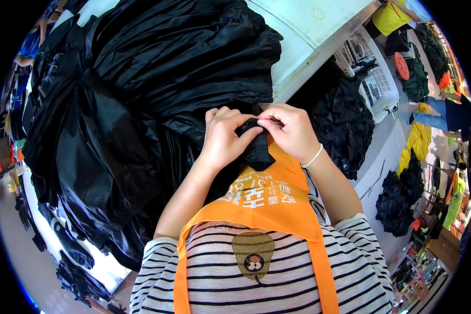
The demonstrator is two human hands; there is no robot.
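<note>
Striped shirt [204, 272] and orange apron [282, 215] sit nearest; beyond them the left hand [227, 135] and right hand [289, 130] meet, both pinching an edge of black cloth [141, 99]; it spreads leftward, heaped on the white table [293, 31]; a bracelet [313, 157] rings the right wrist.

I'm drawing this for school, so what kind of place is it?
Probably a clothing workshop: black cloth is heaped on a white table, and more dark cloth is piled near a white basket.
</note>
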